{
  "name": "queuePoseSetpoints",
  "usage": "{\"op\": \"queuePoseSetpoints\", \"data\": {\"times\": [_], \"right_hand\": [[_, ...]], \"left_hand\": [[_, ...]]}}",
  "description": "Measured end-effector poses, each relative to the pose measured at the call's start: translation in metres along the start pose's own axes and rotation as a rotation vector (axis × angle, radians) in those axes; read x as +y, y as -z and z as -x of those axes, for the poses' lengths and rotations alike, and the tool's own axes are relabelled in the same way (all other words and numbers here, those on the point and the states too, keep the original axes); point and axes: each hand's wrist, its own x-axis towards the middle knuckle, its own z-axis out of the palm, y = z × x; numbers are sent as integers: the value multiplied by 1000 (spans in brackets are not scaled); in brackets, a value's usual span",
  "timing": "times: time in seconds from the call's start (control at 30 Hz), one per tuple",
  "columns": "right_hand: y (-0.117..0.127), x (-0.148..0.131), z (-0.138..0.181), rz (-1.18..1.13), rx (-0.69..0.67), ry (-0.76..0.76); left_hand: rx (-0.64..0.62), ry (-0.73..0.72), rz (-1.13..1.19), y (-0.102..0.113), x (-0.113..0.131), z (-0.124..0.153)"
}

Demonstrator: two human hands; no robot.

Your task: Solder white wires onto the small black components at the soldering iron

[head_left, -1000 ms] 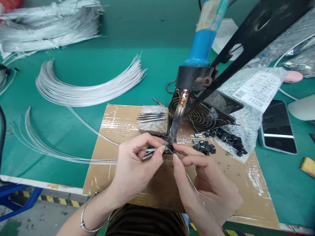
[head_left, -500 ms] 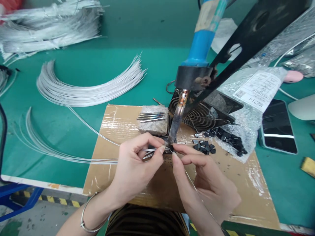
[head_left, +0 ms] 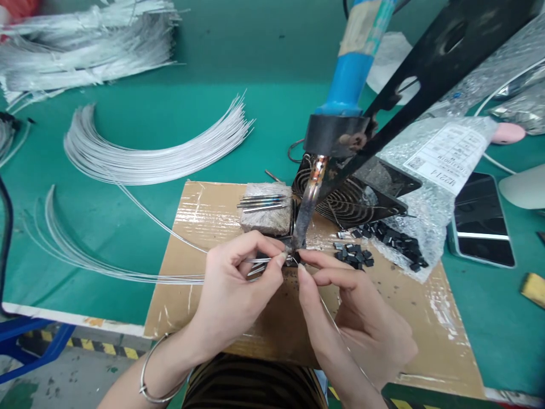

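Observation:
Thin white wires (head_left: 179, 279) run from the left into my left hand (head_left: 240, 298), whose thumb and forefinger pinch their ends. My right hand (head_left: 361, 324) is closed, with thumb and forefinger on a thin solder wire (head_left: 328, 312) that trails back over the palm. Both sets of fingertips meet just under the tip of a blue-handled soldering iron (head_left: 348, 82), which points downward from a black metal bracket (head_left: 426, 85). A small black piece (head_left: 297, 257) sits between the fingertips; its details are too small to tell.
Behind the hands, metal rods (head_left: 261, 201) lie on a grey block (head_left: 268, 220). A black fan (head_left: 349, 207), black connector pieces (head_left: 354, 255) and a phone (head_left: 483, 218) are to the right. A large white wire bundle (head_left: 157, 162) lies back left. Cardboard (head_left: 170, 307) covers the front.
Almost nothing differs. Both hands keep their pinch beneath the iron's tip, and the view has shifted very slightly.

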Motion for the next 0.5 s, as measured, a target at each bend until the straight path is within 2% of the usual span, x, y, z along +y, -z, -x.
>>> {"op": "queuePoseSetpoints", "data": {"times": [0.5], "right_hand": [[-3,1,-1,65,33,101]], "left_hand": [[6,-40,41,-1,-2,1]]}}
